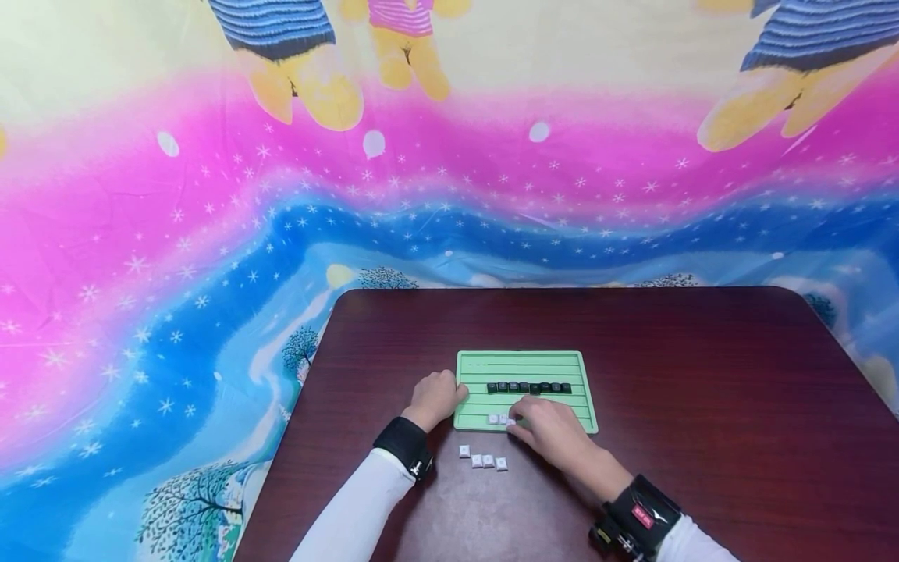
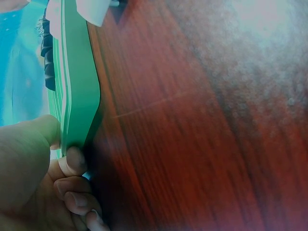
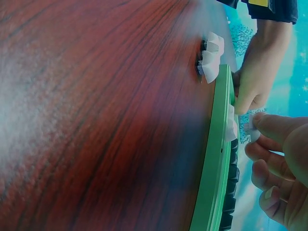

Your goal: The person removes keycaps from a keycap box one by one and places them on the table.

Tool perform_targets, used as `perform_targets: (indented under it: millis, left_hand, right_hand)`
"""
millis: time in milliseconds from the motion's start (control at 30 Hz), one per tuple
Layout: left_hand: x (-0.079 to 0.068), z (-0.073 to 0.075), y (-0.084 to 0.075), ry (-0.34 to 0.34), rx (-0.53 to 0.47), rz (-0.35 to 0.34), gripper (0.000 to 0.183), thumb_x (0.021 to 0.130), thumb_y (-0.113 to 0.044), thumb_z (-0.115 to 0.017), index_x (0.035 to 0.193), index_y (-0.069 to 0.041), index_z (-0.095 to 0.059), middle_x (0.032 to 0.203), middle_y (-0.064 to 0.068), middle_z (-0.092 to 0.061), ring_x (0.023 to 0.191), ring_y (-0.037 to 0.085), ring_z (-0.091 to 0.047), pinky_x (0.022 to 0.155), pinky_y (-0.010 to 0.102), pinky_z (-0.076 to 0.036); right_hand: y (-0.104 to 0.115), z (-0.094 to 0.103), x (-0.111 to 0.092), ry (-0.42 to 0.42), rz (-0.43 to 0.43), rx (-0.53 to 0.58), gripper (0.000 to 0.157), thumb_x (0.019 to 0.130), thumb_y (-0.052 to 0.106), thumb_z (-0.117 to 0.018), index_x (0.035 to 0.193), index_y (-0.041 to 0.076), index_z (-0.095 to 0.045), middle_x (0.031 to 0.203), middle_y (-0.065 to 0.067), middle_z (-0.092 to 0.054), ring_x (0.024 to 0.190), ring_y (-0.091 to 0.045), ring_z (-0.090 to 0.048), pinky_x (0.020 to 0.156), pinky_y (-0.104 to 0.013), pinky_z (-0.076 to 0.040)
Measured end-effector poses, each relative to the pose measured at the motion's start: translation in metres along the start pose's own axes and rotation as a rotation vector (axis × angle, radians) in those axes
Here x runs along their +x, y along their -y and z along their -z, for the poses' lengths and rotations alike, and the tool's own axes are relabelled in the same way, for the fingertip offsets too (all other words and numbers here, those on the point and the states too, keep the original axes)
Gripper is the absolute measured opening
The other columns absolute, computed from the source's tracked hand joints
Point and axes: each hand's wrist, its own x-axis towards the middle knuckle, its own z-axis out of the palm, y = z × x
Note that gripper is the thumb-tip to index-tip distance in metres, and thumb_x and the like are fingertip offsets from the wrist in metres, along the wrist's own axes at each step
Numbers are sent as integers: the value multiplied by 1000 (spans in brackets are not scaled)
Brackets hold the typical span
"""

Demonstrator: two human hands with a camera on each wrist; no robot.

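A light green ridged tray (image 1: 520, 358) lies on the table, carrying a row of black keycaps (image 1: 524, 387) across its middle. At its left edge, my left hand (image 1: 434, 396) pinches the rim between thumb and curled index finger, as the left wrist view shows. My right hand (image 1: 551, 429) is over the near side of the tray. Between its thumb and index finger it pinches a white keycap (image 3: 251, 129), held just above the tray in the right wrist view. Beside those fingertips, white keycaps (image 1: 494, 419) sit in the tray's near groove.
Several loose white keycaps (image 1: 482, 461) lie on the dark wooden table (image 1: 702, 375) in front of the tray, between the two forearms. Behind the table hangs a colourful printed cloth (image 1: 449, 179). Each wrist wears a black strap (image 1: 403, 446) with a camera.
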Motion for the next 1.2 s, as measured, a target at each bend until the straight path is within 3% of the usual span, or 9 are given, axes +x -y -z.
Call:
perform_targets:
  millis: [867,1200]
  left_hand:
    - [-1,2,-1,-7,2,-7,41,90,-25,-58,57,-16,-35,56,-1,-34,50,19,-39,48,35,-34]
    - [0,0,0,11,-6,2,43,93,-24,-57,58,-15,-34,56,-1,-30,49,19,-33,48,33,-29]
  right_hand:
    - [1,-1,-6,5,63,1,15,84,29,-80,94,18,-74,86,9,-69,75,-9,-67,61,-26,-50]
    - [3,-1,-8,13,57,-1,14,84,29,-80,93,20,-73,85,10,-67,75,-9,-67,60,-26,-49]
